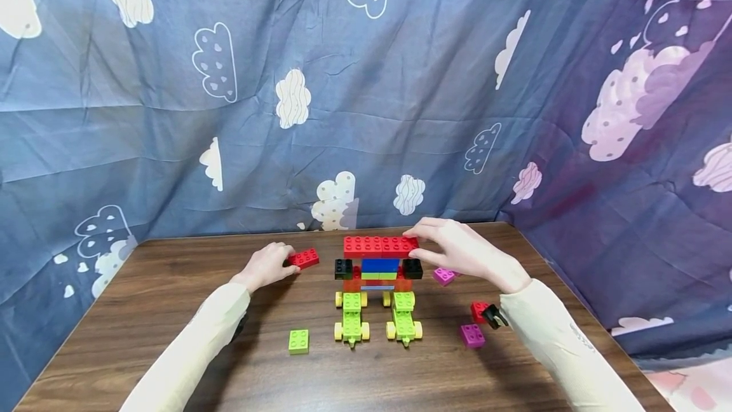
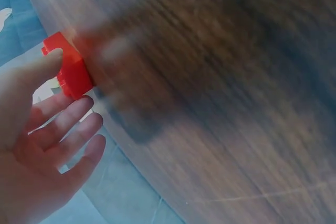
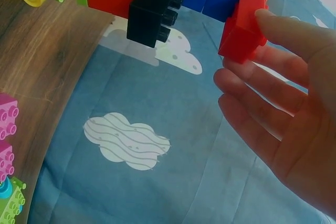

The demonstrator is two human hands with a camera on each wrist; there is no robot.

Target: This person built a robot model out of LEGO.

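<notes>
My left hand (image 1: 267, 266) pinches a red brick (image 1: 305, 258) at the table's far side, left of a built brick figure. In the left wrist view the thumb lies on that brick and the other fingers are spread loosely. My right hand (image 1: 457, 248) holds the right end of the red top bricks (image 1: 377, 247) between thumb and index finger, as the right wrist view also shows. Below them are blue bricks (image 1: 380, 266), a black brick (image 1: 343, 269) on the left, another black brick (image 3: 149, 11) on the right, and two lime green wheeled bases (image 1: 351, 326).
A loose lime green brick (image 1: 298, 341) lies front left. To the right are a magenta brick (image 1: 472, 336), a red brick (image 1: 479, 311) and a black piece (image 1: 494, 316) by the right sleeve. Another magenta brick (image 1: 443, 276) lies behind. A cloud-patterned curtain (image 1: 257, 164) borders the table.
</notes>
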